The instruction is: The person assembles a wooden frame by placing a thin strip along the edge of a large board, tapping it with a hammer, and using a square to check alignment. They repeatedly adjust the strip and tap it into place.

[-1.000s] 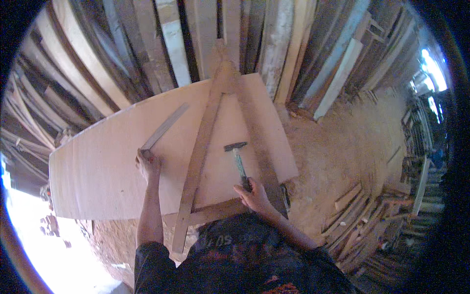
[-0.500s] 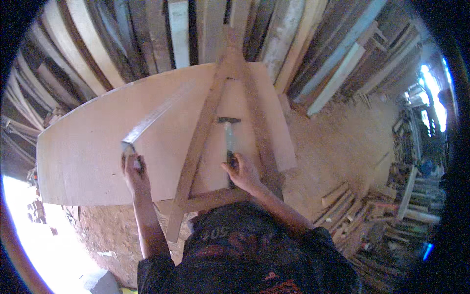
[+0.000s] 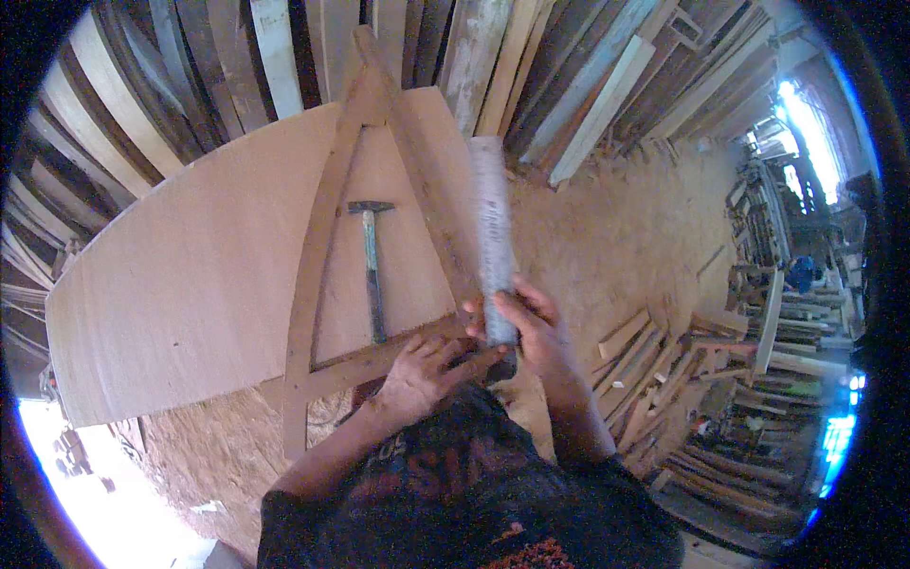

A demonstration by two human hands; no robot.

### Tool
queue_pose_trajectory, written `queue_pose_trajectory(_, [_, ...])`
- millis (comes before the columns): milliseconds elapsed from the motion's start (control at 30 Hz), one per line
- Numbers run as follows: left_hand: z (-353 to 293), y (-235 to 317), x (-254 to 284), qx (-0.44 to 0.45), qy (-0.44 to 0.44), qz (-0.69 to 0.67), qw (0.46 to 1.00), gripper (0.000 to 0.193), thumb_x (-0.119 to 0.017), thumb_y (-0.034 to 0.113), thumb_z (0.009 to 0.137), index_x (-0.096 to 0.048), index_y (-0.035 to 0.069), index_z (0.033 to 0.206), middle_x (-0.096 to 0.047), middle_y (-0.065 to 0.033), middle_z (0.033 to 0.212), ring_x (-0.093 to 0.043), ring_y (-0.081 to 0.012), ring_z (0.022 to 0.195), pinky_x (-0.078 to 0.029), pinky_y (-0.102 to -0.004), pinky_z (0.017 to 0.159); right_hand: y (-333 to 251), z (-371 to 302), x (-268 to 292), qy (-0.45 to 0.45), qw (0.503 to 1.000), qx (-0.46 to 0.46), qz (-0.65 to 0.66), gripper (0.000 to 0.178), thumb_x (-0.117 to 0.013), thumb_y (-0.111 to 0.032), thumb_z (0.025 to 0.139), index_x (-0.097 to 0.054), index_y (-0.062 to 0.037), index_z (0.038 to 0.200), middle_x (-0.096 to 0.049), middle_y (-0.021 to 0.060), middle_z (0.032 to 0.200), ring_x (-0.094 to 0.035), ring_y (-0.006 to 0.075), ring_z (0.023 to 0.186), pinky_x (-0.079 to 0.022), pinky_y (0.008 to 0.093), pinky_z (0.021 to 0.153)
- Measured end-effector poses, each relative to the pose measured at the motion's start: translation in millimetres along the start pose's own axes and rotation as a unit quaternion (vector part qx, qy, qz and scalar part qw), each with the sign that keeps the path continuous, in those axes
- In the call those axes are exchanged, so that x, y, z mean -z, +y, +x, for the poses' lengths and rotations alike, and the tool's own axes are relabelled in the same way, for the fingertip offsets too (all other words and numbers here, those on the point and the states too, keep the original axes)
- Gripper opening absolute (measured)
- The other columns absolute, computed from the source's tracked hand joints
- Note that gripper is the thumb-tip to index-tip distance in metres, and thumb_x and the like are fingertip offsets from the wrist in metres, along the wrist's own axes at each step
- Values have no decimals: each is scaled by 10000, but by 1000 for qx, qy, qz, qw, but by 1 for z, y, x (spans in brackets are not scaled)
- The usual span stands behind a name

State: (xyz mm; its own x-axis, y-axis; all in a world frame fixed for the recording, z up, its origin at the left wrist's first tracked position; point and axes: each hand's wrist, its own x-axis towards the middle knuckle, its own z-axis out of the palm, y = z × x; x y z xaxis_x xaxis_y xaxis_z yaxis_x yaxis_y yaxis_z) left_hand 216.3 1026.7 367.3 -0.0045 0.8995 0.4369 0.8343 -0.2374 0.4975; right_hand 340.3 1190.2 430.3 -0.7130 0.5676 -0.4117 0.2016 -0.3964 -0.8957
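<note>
My right hand (image 3: 536, 327) is closed round the lower part of a long, flat, pale metal blade (image 3: 493, 209) with a dark end. It stands along the right leg of an A-shaped wooden frame (image 3: 322, 228); I cannot tell whether it is a saw or a square. My left hand (image 3: 424, 377) lies over the frame's crossbar, fingers stretched to the right, one fingertip by the blade's lower end. Inside the frame a hammer (image 3: 373, 270) with a green and dark handle rests on a broad light wooden panel (image 3: 190, 275), head pointing away from me.
Upright planks (image 3: 275, 57) lean in a row behind the panel. Cut timber pieces (image 3: 654, 365) lie on the brown dusty floor (image 3: 607, 247) at right, beside a larger stack of wood (image 3: 758, 455). Bright light enters at the lower left and far right.
The blade has passed from my left hand on the left side to my right hand at the frame's right leg. My right hand has let go of the hammer, which now lies down.
</note>
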Motion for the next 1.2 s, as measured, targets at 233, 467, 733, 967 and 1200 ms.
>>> queue_pose_trajectory(233, [-49,-12,4,336,-61,17,940,928,-822,363,761,-364,161,1543,-361,-139,1570,-389,-366,1390,-343,-579,1070,31,10,157,181,954,60,-230,256,-595,-310,1020,-654,-62,1009,-666,39,778,-593,119,614,-480,289,558])
queue_pose_trajectory(467, [-141,-48,-7,411,-167,139,885,1029,-810,360,773,-246,47,1574,-183,-186,1658,-192,-351,1532,-244,-533,1198,62,87,203,15,788,35,-614,450,-602,-501,964,-736,-72,968,-673,124,696,-662,270,608,-513,421,594])
queue_pose_trajectory(733, [-155,-50,-13,414,-168,192,874,953,-753,297,792,-264,24,1563,-242,-203,1637,-254,-359,1512,-244,-507,1204,33,162,201,-140,776,52,-613,385,-631,-485,951,-762,-154,1096,-697,117,713,-701,236,681,-538,380,668])
queue_pose_trajectory(967, [-136,-46,-13,442,-183,208,853,1019,-776,387,783,-242,30,1574,-233,-222,1636,-252,-393,1506,-241,-533,1200,46,190,213,-189,729,131,-645,365,-644,-485,934,-777,-171,1065,-730,168,884,-699,364,772,-543,452,753])
queue_pose_trajectory(1200, [-133,-44,-14,462,-182,202,844,1062,-806,383,753,-235,33,1577,-236,-228,1632,-271,-405,1495,-283,-532,1184,29,199,207,-210,718,131,-650,455,-638,-577,896,-789,-167,1023,-717,185,837,-688,395,781,-538,478,742])
